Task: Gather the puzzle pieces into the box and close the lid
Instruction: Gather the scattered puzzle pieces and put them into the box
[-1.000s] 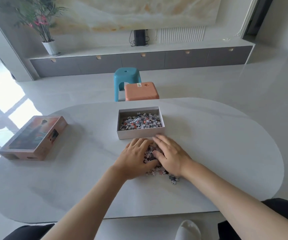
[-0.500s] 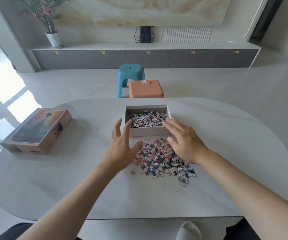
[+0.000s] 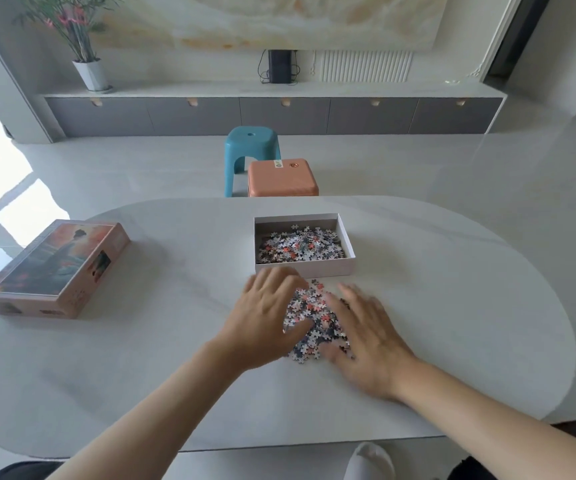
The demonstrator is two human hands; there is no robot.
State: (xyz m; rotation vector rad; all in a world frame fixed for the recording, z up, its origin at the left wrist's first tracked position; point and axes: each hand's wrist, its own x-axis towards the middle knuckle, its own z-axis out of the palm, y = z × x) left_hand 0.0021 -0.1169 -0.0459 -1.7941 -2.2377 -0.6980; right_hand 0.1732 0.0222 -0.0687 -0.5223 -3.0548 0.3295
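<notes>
An open white box (image 3: 347,240) stands on the table with many small puzzle pieces inside. In front of it lies a loose pile of puzzle pieces (image 3: 312,318). My left hand (image 3: 266,315) rests flat against the pile's left side, fingers spread. My right hand (image 3: 366,334) presses flat on its right side, blurred by motion. Neither hand holds anything. The pink lid (image 3: 54,268), printed with a picture, lies face up at the table's left edge, well away from the box.
The white oval table (image 3: 453,323) stretches wide to the right of the box. Beyond its far edge stand a teal stool (image 3: 250,147) and an orange stool (image 3: 281,178). My knees and one white sock show under the near edge.
Half a second ago both hands hovered apart near the box with the pile spread out. They have come down and inward, pushing the pieces into a tighter heap.
</notes>
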